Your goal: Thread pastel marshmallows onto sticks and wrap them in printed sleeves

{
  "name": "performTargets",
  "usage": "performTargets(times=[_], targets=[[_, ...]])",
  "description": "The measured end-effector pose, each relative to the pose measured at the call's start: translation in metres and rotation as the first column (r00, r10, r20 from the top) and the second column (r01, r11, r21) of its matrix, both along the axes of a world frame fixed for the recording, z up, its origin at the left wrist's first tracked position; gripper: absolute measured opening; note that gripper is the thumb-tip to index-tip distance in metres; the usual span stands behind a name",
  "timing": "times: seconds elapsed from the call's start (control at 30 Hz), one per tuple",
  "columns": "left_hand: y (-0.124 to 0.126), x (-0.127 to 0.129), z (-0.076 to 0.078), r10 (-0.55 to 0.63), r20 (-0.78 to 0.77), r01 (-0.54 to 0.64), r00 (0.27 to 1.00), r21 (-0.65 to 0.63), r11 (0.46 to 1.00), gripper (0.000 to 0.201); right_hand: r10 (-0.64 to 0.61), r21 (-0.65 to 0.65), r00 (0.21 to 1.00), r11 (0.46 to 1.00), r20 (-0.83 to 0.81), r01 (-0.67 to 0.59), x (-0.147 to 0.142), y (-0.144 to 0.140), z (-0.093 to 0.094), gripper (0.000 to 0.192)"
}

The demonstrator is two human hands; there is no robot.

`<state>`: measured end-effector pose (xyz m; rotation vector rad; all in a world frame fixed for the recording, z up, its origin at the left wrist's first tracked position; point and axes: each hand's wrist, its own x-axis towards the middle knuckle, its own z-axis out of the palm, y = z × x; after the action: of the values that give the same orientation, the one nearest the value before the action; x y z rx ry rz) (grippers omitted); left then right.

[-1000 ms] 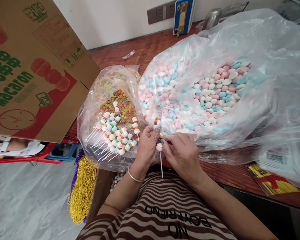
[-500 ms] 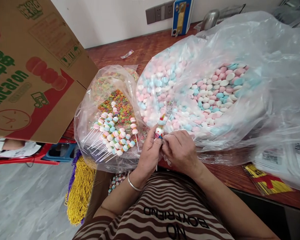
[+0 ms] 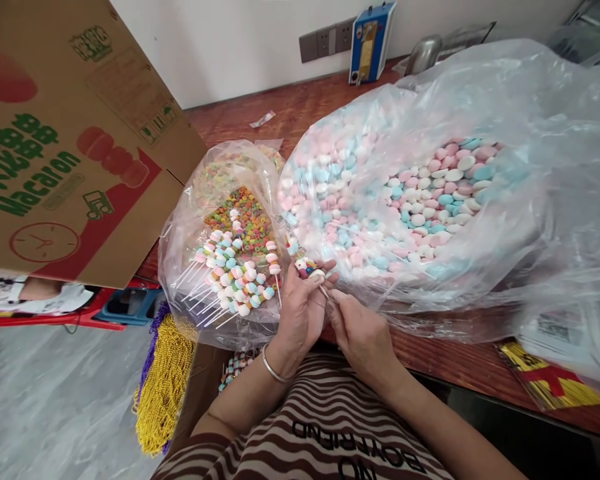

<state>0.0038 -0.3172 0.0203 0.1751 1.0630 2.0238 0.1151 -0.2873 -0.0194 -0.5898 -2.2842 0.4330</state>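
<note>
My left hand point(image 3: 300, 310) is closed around a marshmallow skewer in a printed clear wrapper point(image 3: 307, 268), which slants up and left with its colourful top above the thumb. At the lower end of the skewer, the fingers of my right hand point(image 3: 363, 330) are pinched on its thin stick point(image 3: 324, 291). Just left of my hands, a pile of marshmallow skewers point(image 3: 233, 273) on white sticks lies on an open plastic bag of coloured ring-shaped pieces point(image 3: 247, 213). Beyond my right hand sits a big clear bag of pink, white and blue marshmallows point(image 3: 430, 193).
A printed cardboard box point(image 3: 80, 153) stands on the left. Below the table edge, more skewers point(image 3: 237, 367) lie in another box beside hanging yellow beaded strands point(image 3: 163, 387). A blue device point(image 3: 370, 43) stands by the wall. Yellow twist ties point(image 3: 550, 377) lie at the right edge.
The wrapped skewer has tipped from nearly upright to leaning left. My right hand has moved down from the wrapper to the stick, and the view has shifted slightly.
</note>
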Motion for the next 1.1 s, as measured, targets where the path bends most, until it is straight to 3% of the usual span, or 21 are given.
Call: performTargets(times=[0.2,0.27,0.33,0.4,0.47,0.53,0.67,0.77,0.8,0.83,0.87,0.9,0.93,0.97,1.0,1.03,1.07,1.1], targets=[[0.001,0.001,0.003,0.023,0.072,-0.025,0.997,0.033,0.999,0.026,-0.041,0.086,0.998,0.996,0.039,0.038,0.001,0.005,-0.004,0.020],[0.004,-0.006,0.004,0.018,0.103,-0.022,0.995,0.046,0.999,0.027,-0.026,-0.031,1.000,0.999,0.013,0.026,0.003,0.008,0.000,0.017],[0.007,-0.018,0.006,0.027,0.134,-0.035,0.991,0.062,0.997,0.031,0.068,-0.289,0.996,0.954,-0.056,-0.082,0.007,0.011,0.006,0.018],[0.010,-0.033,0.008,0.049,0.154,-0.062,0.987,0.079,0.995,0.029,0.175,-0.562,0.973,0.795,-0.149,-0.229,0.011,0.014,0.012,0.023],[0.011,-0.045,0.012,0.054,0.152,-0.070,0.987,0.099,0.993,0.025,0.226,-0.771,0.946,0.549,-0.234,-0.322,0.013,0.014,0.014,0.029],[0.012,-0.050,0.015,0.019,0.136,-0.036,0.991,0.126,0.991,0.022,0.209,-0.883,0.931,0.308,-0.300,-0.354,0.012,0.011,0.014,0.032],[0.016,-0.042,0.020,-0.057,0.152,0.023,0.987,0.218,0.976,0.020,0.075,-0.894,0.892,-0.069,-0.446,-0.442,0.005,0.001,0.014,0.033],[0.019,-0.036,0.022,-0.115,0.234,0.053,0.965,0.256,0.965,0.014,-0.037,-0.746,0.824,-0.403,-0.566,-0.531,-0.001,-0.005,0.017,0.031],[0.019,-0.035,0.022,-0.141,0.266,0.068,0.954,0.264,0.962,0.013,-0.064,-0.694,0.808,-0.476,-0.585,-0.540,-0.002,-0.007,0.018,0.029],[0.020,-0.033,0.022,-0.164,0.293,0.084,0.942,0.268,0.960,0.012,-0.083,-0.663,0.800,-0.513,-0.594,-0.545,-0.004,-0.008,0.019,0.029],[0.020,-0.032,0.021,-0.184,0.313,0.099,0.932,0.268,0.958,0.012,-0.092,-0.660,0.801,-0.514,-0.592,-0.547,-0.005,-0.008,0.019,0.029],[0.020,-0.031,0.020,-0.200,0.322,0.116,0.926,0.261,0.958,0.012,-0.086,-0.688,0.810,-0.481,-0.580,-0.544,-0.006,-0.008,0.019,0.030],[0.021,-0.029,0.018,-0.207,0.318,0.128,0.925,0.252,0.959,0.013,-0.062,-0.743,0.826,-0.403,-0.560,-0.534,-0.007,-0.008,0.019,0.032],[0.021,-0.026,0.016,-0.206,0.304,0.135,0.930,0.237,0.962,0.014,-0.022,-0.817,0.851,-0.265,-0.525,-0.512,-0.008,-0.007,0.018,0.033],[0.021,-0.024,0.013,-0.197,0.282,0.137,0.939,0.219,0.966,0.015,0.027,-0.882,0.882,-0.059,-0.470,-0.468,-0.008,-0.005,0.017,0.033],[0.020,-0.021,0.011,-0.180,0.257,0.130,0.950,0.197,0.972,0.017,0.068,-0.895,0.918,0.205,-0.391,-0.396,-0.009,-0.003,0.015,0.033],[0.020,-0.019,0.009,-0.152,0.234,0.113,0.960,0.174,0.978,0.019,0.085,-0.822,0.952,0.484,-0.296,-0.299,-0.009,-0.001,0.014,0.033],[0.020,-0.017,0.007,-0.116,0.218,0.085,0.969,0.147,0.985,0.021,0.070,-0.662,0.977,0.725,-0.203,-0.189,-0.009,0.001,0.012,0.030]])
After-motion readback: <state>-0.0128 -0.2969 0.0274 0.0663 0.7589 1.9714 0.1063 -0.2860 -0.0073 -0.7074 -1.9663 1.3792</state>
